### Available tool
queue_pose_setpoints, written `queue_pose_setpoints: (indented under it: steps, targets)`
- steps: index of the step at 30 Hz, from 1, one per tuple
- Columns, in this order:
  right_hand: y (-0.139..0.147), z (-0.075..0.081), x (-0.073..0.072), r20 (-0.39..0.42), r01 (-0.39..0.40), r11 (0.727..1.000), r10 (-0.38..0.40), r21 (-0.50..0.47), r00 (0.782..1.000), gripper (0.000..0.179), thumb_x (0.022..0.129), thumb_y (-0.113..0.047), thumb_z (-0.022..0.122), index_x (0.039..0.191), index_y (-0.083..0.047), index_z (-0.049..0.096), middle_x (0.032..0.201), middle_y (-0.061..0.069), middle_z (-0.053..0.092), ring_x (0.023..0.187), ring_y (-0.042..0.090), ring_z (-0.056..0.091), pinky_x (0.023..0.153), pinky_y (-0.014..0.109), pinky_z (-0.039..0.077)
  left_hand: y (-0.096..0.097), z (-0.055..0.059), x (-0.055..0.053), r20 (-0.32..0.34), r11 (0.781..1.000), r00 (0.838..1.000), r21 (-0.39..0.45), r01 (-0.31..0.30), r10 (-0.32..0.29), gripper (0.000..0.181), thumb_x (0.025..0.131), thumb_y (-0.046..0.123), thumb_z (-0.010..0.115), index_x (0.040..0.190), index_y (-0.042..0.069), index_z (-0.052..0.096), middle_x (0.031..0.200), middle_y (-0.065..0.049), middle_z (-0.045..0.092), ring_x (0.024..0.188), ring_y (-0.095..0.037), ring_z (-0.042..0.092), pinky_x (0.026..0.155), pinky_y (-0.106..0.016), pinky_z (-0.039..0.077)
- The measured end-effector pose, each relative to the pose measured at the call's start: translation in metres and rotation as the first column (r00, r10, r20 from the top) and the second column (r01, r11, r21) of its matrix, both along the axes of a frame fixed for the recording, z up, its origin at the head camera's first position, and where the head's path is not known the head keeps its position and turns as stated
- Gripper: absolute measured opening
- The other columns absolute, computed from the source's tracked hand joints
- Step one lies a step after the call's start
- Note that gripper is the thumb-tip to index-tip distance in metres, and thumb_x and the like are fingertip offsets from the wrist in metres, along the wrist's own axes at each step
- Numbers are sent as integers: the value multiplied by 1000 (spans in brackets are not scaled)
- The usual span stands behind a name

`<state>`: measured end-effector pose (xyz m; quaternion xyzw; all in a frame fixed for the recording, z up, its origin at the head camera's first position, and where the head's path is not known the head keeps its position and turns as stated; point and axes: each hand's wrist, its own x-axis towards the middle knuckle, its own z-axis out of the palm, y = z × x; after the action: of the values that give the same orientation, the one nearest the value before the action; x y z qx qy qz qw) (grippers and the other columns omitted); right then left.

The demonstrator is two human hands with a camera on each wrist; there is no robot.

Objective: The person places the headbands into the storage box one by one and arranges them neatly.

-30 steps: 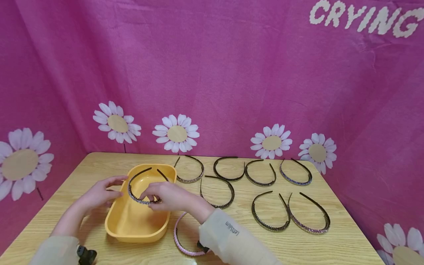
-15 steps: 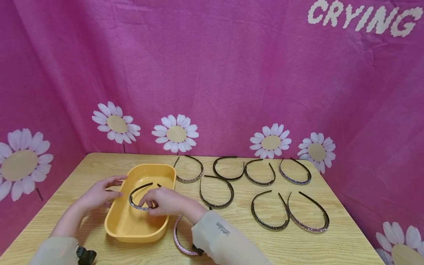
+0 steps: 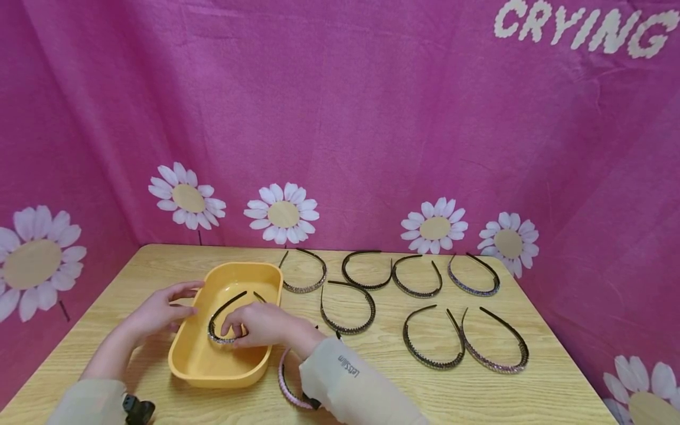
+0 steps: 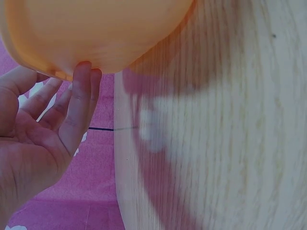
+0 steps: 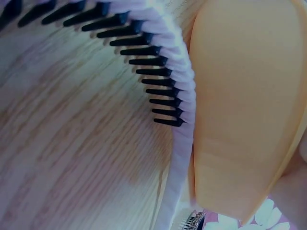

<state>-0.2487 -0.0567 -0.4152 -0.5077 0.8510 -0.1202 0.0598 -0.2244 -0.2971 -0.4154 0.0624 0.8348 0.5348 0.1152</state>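
Note:
My right hand reaches inside the yellow plastic tub and pinches a dark toothed headband by its glittery front. The headband's tips point to the far end of the tub. Part of it is hidden by the fingers. At the tub's left rim, my left hand rests its fingertips against the side. The left wrist view shows these fingers fairly straight on the outer wall. A pink headband lies under my right forearm. Its black teeth and pink wrap fill much of the right wrist view.
Several dark glittery headbands lie across the table's right half, such as one with blue stones, one with purple stones and a black one. A pink flowered cloth stands behind the table.
My right hand has lowered the dark headband deeper into the tub and slightly towards me. The left hand has stayed at the tub's rim.

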Motion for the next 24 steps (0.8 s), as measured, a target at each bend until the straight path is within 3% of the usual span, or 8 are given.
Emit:
queue_pose_setpoints:
  steps: [8, 16, 24]
  targets:
    - [2, 1, 0, 29, 3, 999, -2, -40, 1000, 23, 84, -27, 72, 106, -24, 67, 81, -17, 58, 67, -6, 47, 57, 8, 35, 1, 2, 1, 1, 1000, 1000, -6, 7, -7, 63, 91, 12, 60, 145, -1, 29, 140, -37, 30, 104, -28, 58, 74, -41, 56]
    - [10, 12, -1, 98, -45, 993, 56, -114, 994, 27, 85, -23, 71, 111, -16, 66, 88, -10, 60, 80, 0, 51, 69, 5, 37, 1, 5, 3, 6, 1000, 1000, -23, -8, 8, 63, 90, 12, 61, 144, 0, 31, 140, -36, 30, 104, -29, 58, 73, -40, 56]
    - [27, 31, 2, 54, -105, 980, 116, -169, 992, 29, 86, -19, 69, 114, -12, 65, 94, -2, 64, 86, 5, 54, 76, 8, 42, 2, 3, 3, 17, 1000, 1000, -28, -14, 15, 63, 91, 13, 60, 145, 0, 29, 140, -36, 30, 104, -28, 58, 73, -40, 55]
